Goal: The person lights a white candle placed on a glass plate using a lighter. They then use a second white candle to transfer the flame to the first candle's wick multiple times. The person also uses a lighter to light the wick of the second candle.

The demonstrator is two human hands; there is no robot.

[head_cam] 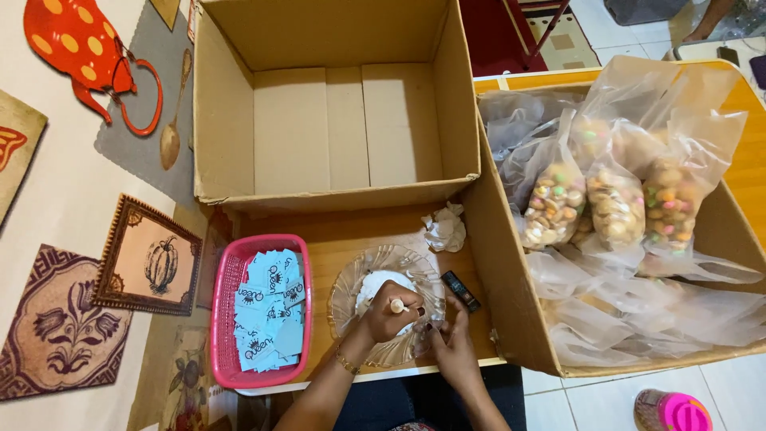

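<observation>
Glass bowl (351, 281) sits lower centre of frame on the wooden table (335, 231), just right of the pink basket (219, 319); clear, scalloped rim, with white stuff (379, 281) inside, can't tell what kind. Both hands work over its near edge. Left hand (391, 313) is closed around a small stick-like thing with a rounded pale tip (396, 305), tip pointing up. Right hand (451, 339) is curled, fingertips pinched on something small at the bowl rim; too small to identify, possibly a clear wrapper. Small dark rectangular object (460, 290) lies just right of the bowl, crumpled white paper (444, 227) above it. Progress, as a judgement: the large cardboard box (335, 120) at upper centre is empty, nothing packed there. Box (511, 303) at right holds several clear plastic bags (614, 203) filled with small pale and coloured sweets or snacks, plus slack empty-looking bags under them, so bagging looks partly done. Pink basket is full of light blue paper labels (267, 307), a big stack, so plenty look unused. No label visibly on the bags from this view. Pink-lidded jar (674, 411) on the floor at lower right.
</observation>
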